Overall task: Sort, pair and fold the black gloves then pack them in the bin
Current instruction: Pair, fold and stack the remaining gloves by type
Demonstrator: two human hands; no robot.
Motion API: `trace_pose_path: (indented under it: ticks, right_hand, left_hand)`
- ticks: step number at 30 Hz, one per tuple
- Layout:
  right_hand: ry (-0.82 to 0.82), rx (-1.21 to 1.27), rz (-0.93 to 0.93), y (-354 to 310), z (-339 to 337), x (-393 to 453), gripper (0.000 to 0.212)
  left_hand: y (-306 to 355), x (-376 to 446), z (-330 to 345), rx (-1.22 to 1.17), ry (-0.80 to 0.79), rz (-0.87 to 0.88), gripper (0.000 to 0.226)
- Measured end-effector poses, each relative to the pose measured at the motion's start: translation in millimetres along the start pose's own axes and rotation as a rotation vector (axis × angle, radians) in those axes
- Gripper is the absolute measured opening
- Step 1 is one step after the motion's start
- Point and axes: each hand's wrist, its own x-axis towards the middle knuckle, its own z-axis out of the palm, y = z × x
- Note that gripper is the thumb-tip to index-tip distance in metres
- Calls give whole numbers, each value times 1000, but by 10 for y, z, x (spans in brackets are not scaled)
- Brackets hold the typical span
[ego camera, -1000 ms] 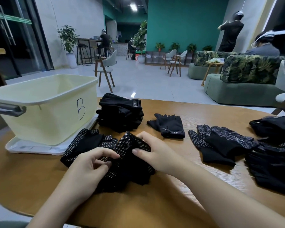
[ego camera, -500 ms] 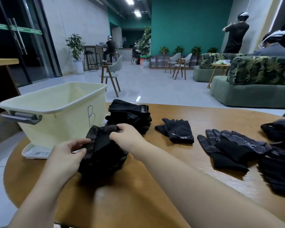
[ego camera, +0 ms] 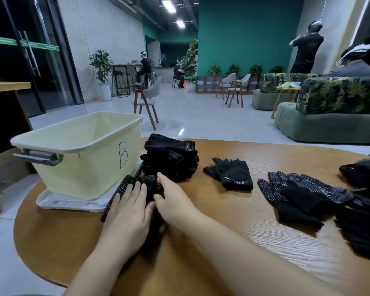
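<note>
A folded pair of black gloves with white grip dots (ego camera: 122, 189) lies on the wooden table (ego camera: 201, 253), right in front of the cream bin marked "B" (ego camera: 83, 159). My left hand (ego camera: 128, 210) lies flat on top of this pair and presses it down. My right hand (ego camera: 171, 201) grips the pair's right edge between thumb and fingers. Much of the pair is hidden under both hands. A stack of folded black gloves (ego camera: 171, 161) sits just behind, beside the bin.
The bin stands on its white lid (ego camera: 58, 202) at the table's left. A plain black pair (ego camera: 231, 174) and a dotted pair (ego camera: 303, 193) lie to the right, with more black gloves heaped at the far right (ego camera: 363, 227). Chairs, sofas and people are beyond the table.
The dotted gloves went from spread out to a folded bundle, shifted left toward the bin and were set down. My left hand moved from its side to flat on top.
</note>
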Motion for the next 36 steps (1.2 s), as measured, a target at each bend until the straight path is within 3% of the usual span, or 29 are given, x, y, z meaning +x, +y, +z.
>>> trace_pose_path:
  ticks: [4,8,12,16,20,23,26,30,33,36]
  right_hand:
    - [62,-37,-69,219,-177,-276,57]
    - [157,-104,-163,422,-414,-572,55]
    - [349,-150,-257,661,-670,-756,39]
    - [574,-324,-291,906,-1043,-970,29]
    - [671,-483,-284,1140,-1472,-1280,26]
    - [744,-568,-224,1321,-1768,-1528,24]
    - [872,-622,-129,1461,-2006,-1761,22]
    - [1046,-632,173,1643,-2265,-2014,24]
    - [1024,-591,339,1734,-2436,-2102,26]
    - [978,-604,346,1761,-2625,-2057,30]
  left_hand:
    - [27,-16,-15,100,-28,-3,58]
    - [200,-29,31,98,129,136,83]
    - [619,-126,103,-46,264,391,49]
    - [1084,-174,210,-151,267,508,42]
    - [1554,-201,231,-158,122,462,57]
    - [1787,-201,382,-164,-34,396,54]
    - [1853,-236,493,-145,-86,395,58]
    - [1820,-236,525,-82,-112,462,69]
    - [1843,-226,542,-52,-154,511,88]
    - [1866,-213,542,-21,-196,582,89]
